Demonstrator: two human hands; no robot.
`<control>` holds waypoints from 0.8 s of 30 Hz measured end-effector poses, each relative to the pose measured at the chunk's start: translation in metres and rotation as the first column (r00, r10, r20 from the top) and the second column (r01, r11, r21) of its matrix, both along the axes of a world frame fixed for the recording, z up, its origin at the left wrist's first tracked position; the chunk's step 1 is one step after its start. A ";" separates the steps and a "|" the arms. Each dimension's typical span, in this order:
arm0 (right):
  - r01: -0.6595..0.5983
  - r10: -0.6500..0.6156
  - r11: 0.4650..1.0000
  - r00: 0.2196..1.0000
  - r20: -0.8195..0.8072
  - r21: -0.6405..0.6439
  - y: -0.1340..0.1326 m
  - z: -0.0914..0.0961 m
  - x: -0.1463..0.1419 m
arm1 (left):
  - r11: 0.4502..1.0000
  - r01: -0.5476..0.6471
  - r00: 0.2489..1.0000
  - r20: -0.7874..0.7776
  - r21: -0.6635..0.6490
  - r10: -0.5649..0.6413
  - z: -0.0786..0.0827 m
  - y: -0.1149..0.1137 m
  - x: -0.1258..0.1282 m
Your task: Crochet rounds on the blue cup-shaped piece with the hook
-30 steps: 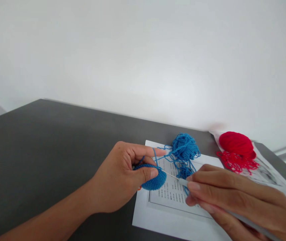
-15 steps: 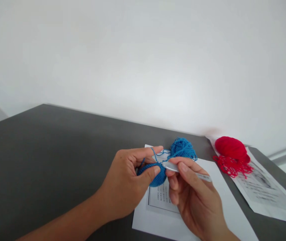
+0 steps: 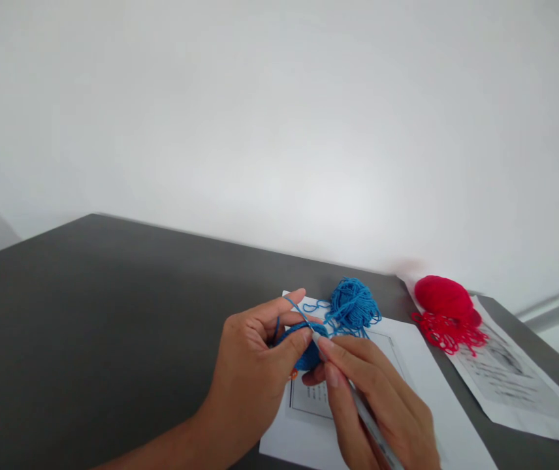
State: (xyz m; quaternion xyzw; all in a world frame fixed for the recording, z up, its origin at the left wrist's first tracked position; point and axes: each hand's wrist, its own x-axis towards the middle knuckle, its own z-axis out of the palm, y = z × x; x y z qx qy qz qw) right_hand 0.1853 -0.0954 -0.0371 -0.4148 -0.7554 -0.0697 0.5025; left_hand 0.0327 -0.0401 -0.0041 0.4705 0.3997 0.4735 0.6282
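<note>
My left hand [image 3: 255, 352] pinches a small piece of blue crochet work [image 3: 310, 356] between thumb and fingers. A strand of blue yarn runs over its raised index finger. Held like a pen, a grey-handled crochet hook [image 3: 368, 418] is in my right hand [image 3: 382, 398]; its tip meets the top edge of the crochet piece beside my left thumb. A small orange item [image 3: 294, 374], perhaps a stitch marker, shows under the piece. Just beyond my hands lies a loose ball of blue yarn [image 3: 355, 305].
Printed paper sheets [image 3: 436, 398] lie beneath my hands on the dark grey table [image 3: 127, 326]. To the right, a red yarn ball [image 3: 446, 299] with loose red strands [image 3: 448, 334] rests on another printed sheet [image 3: 529, 391]. A white wall [image 3: 279, 130] rises behind the table.
My right hand has turned and moved lower, so the hook now slants steeply down toward me instead of lying nearly level. The orange item has come into sight. The view has shifted slightly.
</note>
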 end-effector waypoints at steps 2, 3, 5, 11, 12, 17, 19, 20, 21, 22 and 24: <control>0.046 -0.051 0.997 0.995 0.085 0.055 -0.004 -0.008 0.003 | 0.999 0.004 0.997 0.073 -0.048 0.000 0.000 0.000 0.001; 0.064 -0.072 0.995 0.990 0.123 0.070 -0.006 -0.012 0.005 | 0.997 0.012 0.994 0.112 -0.073 -0.004 0.001 -0.001 0.001; 0.101 -0.117 0.990 0.977 0.175 0.098 -0.011 -0.016 0.007 | 0.992 0.038 0.981 0.192 -0.117 -0.015 0.002 -0.001 0.000; 0.027 -0.071 0.982 0.970 0.233 0.187 -0.010 -0.008 0.012 | 0.954 0.243 0.925 0.338 -0.175 -0.173 0.009 0.005 -0.011; -0.008 -0.030 0.983 0.977 0.209 0.181 -0.008 -0.004 0.012 | 0.950 0.258 0.922 0.339 -0.176 -0.188 0.010 0.007 -0.013; -0.182 0.180 0.983 0.980 0.084 0.019 0.003 0.019 0.017 | 0.941 0.292 0.928 0.289 -0.173 -0.235 0.013 0.019 -0.021; -0.226 0.227 0.974 0.974 0.027 -0.004 0.005 0.025 0.020 | 0.930 0.326 0.920 0.283 -0.171 -0.270 0.013 0.023 -0.023; -0.242 0.242 0.970 0.970 0.003 -0.016 0.006 0.027 0.023 | 0.924 0.342 0.916 0.282 -0.172 -0.286 0.012 0.024 -0.024; -0.255 0.255 0.966 0.967 -0.009 -0.037 0.006 0.028 0.026 | 0.919 0.354 0.914 0.276 -0.176 -0.299 0.012 0.026 -0.025; -0.264 0.263 0.963 0.964 -0.020 -0.055 0.006 0.029 0.029 | 0.914 0.363 0.914 0.261 -0.180 -0.311 0.012 0.027 -0.026; -0.283 0.280 0.955 0.959 -0.048 -0.089 0.006 0.029 0.035 | 0.908 0.379 0.914 0.225 -0.180 -0.337 0.011 0.030 -0.028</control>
